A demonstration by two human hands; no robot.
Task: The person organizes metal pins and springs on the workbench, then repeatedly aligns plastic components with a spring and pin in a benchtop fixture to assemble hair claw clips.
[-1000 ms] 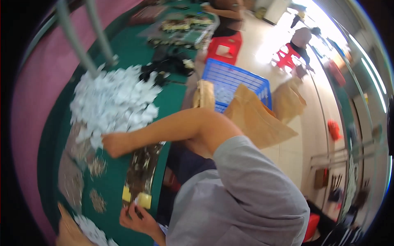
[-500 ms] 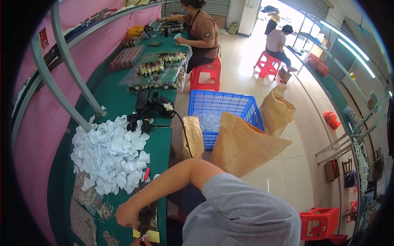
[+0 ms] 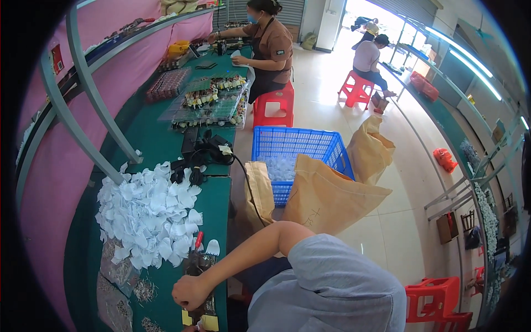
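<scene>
My right hand [image 3: 191,291] is closed in a fist over a dark metal fixture [image 3: 194,264] at the table's edge. What it grips, if anything, is hidden. A red handle [image 3: 199,239] stands at the fixture's far end. Two yellow pads [image 3: 209,322] sit at its near end. Beside them, only a sliver of my left hand [image 3: 191,328] shows at the lower edge, close to a small white piece; its fingers are mostly cut off. One white comb-edged plastic piece [image 3: 213,247] lies apart, next to the big pile of white pieces [image 3: 146,213].
Small metal pins [image 3: 145,290] and clear bags [image 3: 114,301] lie left of the fixture. Black adapters and cables [image 3: 207,149] sit farther up the green table. Paper sacks [image 3: 326,196] and a blue crate [image 3: 298,135] stand right. A co-worker [image 3: 271,52] sits at the far bench.
My right fist has moved right, from beside the fixture to over it. The fixture and its red handle show more now. My left hand has slipped lower, mostly out of view.
</scene>
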